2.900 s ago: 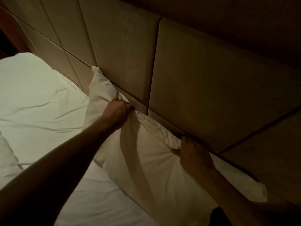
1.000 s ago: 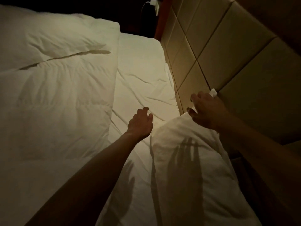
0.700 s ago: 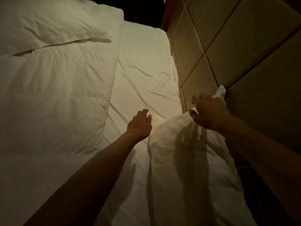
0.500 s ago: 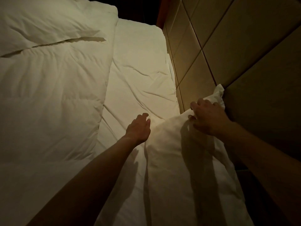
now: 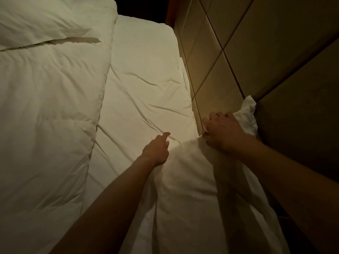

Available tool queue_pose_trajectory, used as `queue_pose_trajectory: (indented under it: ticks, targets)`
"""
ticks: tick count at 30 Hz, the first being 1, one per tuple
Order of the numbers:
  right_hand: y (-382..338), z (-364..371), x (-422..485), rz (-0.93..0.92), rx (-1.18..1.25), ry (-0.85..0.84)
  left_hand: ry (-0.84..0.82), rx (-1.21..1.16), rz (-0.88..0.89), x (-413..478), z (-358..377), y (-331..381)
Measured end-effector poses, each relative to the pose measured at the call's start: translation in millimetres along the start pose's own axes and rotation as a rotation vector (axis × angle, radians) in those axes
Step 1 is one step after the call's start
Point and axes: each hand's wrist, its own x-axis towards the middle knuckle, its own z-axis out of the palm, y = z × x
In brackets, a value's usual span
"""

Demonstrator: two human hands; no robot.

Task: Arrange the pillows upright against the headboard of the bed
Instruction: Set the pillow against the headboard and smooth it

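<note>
A white pillow leans against the padded tan headboard at the lower right. Its top corner pokes up against a panel seam. My right hand grips the pillow's upper edge beside that corner, fingers curled into the fabric. My left hand rests against the pillow's left edge, where it meets the sheet; its fingers are loosely extended and hold nothing.
A wrinkled white sheet covers the mattress between the pillow and the far end. A thick white duvet lies folded back on the left. Beyond the bed's far edge it is dark.
My right hand has closed tighter on the pillow's upper edge and the corner stands higher against the headboard. My left hand has stayed at the pillow's left edge.
</note>
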Motion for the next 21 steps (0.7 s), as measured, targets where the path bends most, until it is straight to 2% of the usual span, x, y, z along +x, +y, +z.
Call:
queue_pose_trajectory:
  ticks: [4, 9, 14, 21]
  targets:
    - [-2, 7, 19, 0.012, -0.057, -0.098, -0.099, 0.009, -0.020, 14, 15, -17]
    - [-5, 10, 41, 0.027, -0.141, -0.144, -0.193, 0.106, -0.038, 32, 29, -32]
    - [-3, 23, 58, 0.067, -0.161, -0.254, -0.287, 0.125, 0.037, 43, 46, -32]
    - [0, 29, 56, 0.060, -0.156, -0.313, -0.237, 0.202, 0.081, 46, 60, -27]
